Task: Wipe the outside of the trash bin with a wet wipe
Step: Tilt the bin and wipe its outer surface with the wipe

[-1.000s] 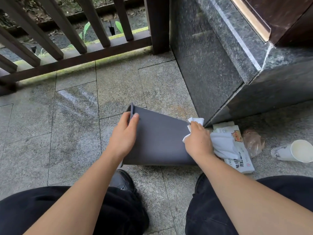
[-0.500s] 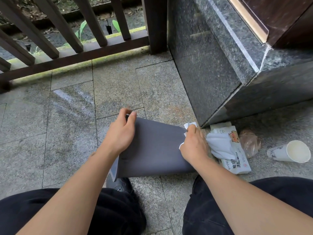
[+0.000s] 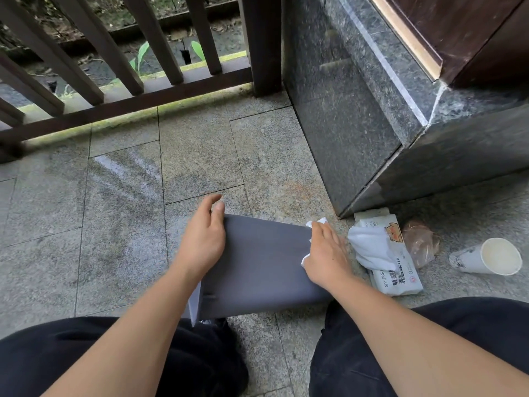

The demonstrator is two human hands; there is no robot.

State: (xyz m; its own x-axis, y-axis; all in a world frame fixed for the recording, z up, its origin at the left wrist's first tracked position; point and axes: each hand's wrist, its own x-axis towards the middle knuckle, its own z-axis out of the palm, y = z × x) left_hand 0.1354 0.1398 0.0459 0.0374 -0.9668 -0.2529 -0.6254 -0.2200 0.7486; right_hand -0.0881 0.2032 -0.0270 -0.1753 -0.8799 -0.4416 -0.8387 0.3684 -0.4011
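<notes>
Head: trash bin [image 3: 263, 262] beside stone plinth [image 3: 343, 124].

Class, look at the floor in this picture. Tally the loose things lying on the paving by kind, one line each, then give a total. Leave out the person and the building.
Grey plastic trash bin, lying on its side: 1
White wet wipe under the right hand: 1
White wet-wipe packet: 1
White paper cup, on its side: 1
Crumpled brownish plastic bag: 1
Total: 5
</notes>
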